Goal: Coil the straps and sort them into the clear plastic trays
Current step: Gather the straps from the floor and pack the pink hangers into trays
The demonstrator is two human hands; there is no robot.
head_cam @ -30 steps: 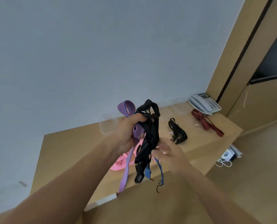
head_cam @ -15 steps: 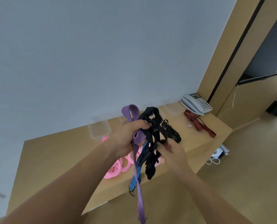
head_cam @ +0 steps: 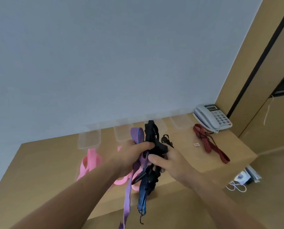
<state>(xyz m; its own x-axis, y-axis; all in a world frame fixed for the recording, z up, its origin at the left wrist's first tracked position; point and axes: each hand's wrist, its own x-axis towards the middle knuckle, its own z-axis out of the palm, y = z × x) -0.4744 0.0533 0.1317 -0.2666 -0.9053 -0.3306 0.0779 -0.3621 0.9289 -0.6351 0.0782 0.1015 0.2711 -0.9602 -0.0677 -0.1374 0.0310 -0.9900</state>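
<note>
since a second earlier the right hand [head_cam: 169, 161] had closed its fingers on the tangled straps [head_cam: 152, 138] that the left hand [head_cam: 131, 152] gripped above the desk [head_cam: 47, 162], and teasing one strap free slowly seemed wisest.

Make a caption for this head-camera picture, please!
Left hand grips a tangle of purple, blue and black straps; right hand pinches it above the table.

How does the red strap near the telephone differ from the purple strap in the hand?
The red strap lies on the table, touched by no hand; the purple strap is gripped by the left hand, bunched with a black strap that the right hand pinches. The red one sprawls flat; the purple one hangs down. Both are striped and uncoiled.
</note>
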